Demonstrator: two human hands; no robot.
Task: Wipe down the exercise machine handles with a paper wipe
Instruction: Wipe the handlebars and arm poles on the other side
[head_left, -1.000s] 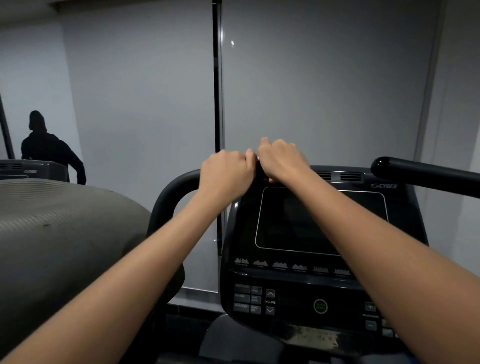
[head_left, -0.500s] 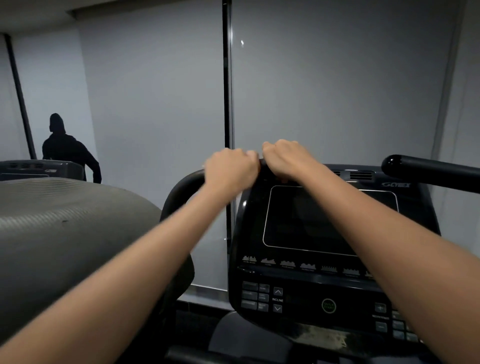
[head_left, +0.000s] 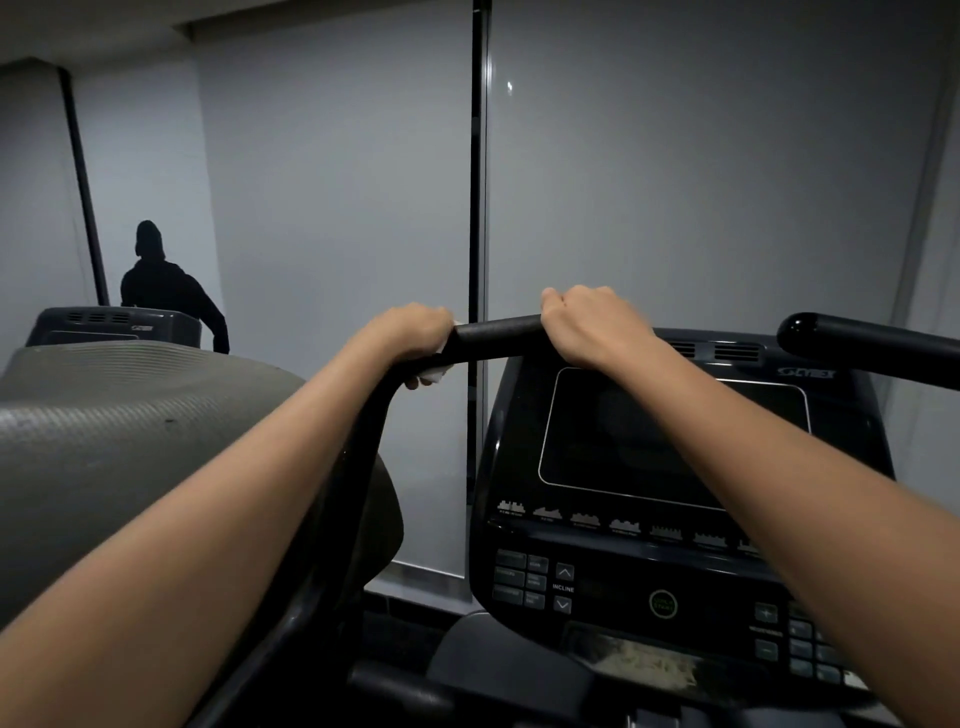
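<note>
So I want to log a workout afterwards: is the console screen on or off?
Off, as far as it shows: the console screen is uniformly dark, with no lit readout. Only the round start button shows green.

There is just one camera, and it sits on your head. It looks forward and a little down, along your two arms. Your hands on the handle (head_left: 496, 335) are near the middle. The console (head_left: 675, 467) is close below, and the wall (head_left: 675, 182) is behind.
</note>
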